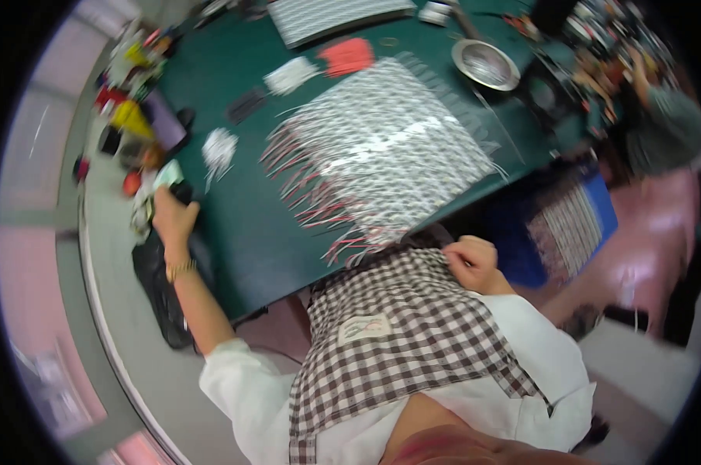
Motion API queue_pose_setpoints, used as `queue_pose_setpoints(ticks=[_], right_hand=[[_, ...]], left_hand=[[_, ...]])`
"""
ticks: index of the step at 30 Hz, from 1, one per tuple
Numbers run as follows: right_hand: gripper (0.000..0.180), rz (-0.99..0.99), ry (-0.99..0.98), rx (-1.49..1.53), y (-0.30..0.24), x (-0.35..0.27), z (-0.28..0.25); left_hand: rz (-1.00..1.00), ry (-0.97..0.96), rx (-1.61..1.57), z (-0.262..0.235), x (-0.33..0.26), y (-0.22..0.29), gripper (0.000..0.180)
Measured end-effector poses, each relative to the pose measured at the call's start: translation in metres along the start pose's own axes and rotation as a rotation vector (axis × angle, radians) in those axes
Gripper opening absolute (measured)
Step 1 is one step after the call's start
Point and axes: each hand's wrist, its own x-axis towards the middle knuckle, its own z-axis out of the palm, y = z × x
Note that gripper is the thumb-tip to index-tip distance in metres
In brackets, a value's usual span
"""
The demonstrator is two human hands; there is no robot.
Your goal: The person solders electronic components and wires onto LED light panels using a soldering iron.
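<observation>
A wide sheet of white rows (389, 143), with loose red and white wire ends along its left edge, lies on the green table (246, 256). At the table's left edge my left hand (173, 221) reaches out. Its fingers are curled at a dark thing (181, 191) beside a pale green piece (169, 170); blur hides what exactly they hold. My right hand (474, 262) is curled closed in front of the checked apron, by the table's near edge, with nothing visible in it. A bundle of white strands (219, 151) lies between my left hand and the sheet.
White pieces (291, 75), red pieces (346, 56) and a dark flat block (246, 105) lie beyond the sheet. A round metal dish (486, 65) is far right. A blue crate (602, 205) holds similar rows below the table. Another person's arm (664, 116) works at right. Clutter lines the left ledge.
</observation>
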Motion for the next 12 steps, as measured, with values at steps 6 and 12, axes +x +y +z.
queue_pose_setpoints(ticks=[6, 12], right_hand=[[0.006, 0.063, -0.128, 0.184, 0.009, -0.005, 0.012], [0.013, 0.246, -0.151, 0.529, -0.036, 0.053, 0.023]], left_hand=[[-0.141, 0.285, -1.0, -0.046, -0.05, 0.118, 0.047], [-0.028, 0.201, -2.101, -0.063, -0.109, 0.212, 0.05]])
